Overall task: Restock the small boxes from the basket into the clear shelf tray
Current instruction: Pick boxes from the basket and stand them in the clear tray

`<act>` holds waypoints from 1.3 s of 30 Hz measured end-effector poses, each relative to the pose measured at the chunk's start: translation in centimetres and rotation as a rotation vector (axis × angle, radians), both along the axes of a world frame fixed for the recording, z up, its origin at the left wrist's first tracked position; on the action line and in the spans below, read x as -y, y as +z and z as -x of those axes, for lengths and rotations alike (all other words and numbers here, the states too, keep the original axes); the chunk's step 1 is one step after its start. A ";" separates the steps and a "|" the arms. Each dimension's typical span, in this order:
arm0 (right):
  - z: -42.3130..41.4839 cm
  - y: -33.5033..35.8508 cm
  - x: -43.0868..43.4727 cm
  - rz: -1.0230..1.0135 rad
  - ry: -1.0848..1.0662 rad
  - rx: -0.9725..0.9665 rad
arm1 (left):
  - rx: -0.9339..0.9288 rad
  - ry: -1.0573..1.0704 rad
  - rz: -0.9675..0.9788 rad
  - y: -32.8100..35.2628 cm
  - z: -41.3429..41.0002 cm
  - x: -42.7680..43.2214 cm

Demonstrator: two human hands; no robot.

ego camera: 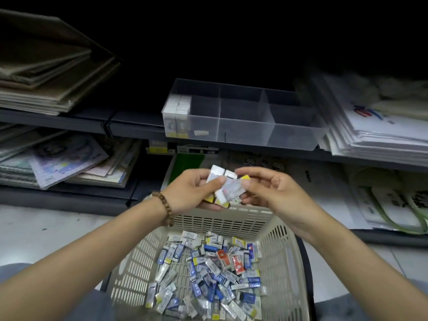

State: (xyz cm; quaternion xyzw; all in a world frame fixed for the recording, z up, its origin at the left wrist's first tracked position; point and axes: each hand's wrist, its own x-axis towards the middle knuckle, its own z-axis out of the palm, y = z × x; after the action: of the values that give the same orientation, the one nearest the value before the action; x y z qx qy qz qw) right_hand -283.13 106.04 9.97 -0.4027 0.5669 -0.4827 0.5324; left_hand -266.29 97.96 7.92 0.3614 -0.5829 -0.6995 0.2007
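A beige slotted basket (pixel 222 222) sits low in front of me, its floor covered with several small white, blue and red boxes (pixel 208 272). Above its far rim, my left hand (pixel 187 191), with a bead bracelet on the wrist, grips a bundle of small white-and-yellow boxes (pixel 225 188). My right hand (pixel 273 193) pinches the bundle's right end with thumb and fingers. The clear shelf tray (pixel 245 130) with dividers rests on the shelf above. Its left compartment holds stacked white-and-yellow boxes (pixel 177 114); the other compartments look empty.
Stacks of cardboard sheets (pixel 46 72) lie on the shelf at the left, and white paper bags (pixel 379 126) are piled at the right. The lower shelf holds notebooks (pixel 67 161) and more bags (pixel 391 205). Price labels (pixel 157 148) line the shelf edge.
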 end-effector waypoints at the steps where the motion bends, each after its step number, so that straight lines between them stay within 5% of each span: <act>1: 0.3 0.0 0.0 -0.003 -0.050 0.065 | -0.026 0.036 -0.052 0.1 0.0 0.2; 5: 0.5 -0.1 0.1 -0.022 -0.224 0.248 | -0.177 0.143 -0.180 0.4 0.2 0.5; 12: -1.7 -1.4 0.0 -0.016 -0.146 -0.150 | -0.088 0.093 0.042 -0.2 0.4 0.2; 21: -0.8 -1.1 0.3 -0.057 0.013 -0.093 | 0.033 -0.099 0.178 -0.1 0.2 -0.4; 29: 0.4 -0.7 0.6 -0.024 -0.043 0.034 | 0.000 -0.097 -0.209 0.3 0.6 0.2; 39: -0.8 -1.0 0.2 0.010 -0.063 -0.046 | 0.055 -0.200 0.103 -0.4 0.1 0.2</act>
State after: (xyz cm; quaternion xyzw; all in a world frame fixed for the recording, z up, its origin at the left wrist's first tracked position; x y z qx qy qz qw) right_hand -282.37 105.85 8.99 -0.3981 0.5890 -0.4927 0.5018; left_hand -266.41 97.77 7.57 0.3098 -0.6564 -0.6751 0.1319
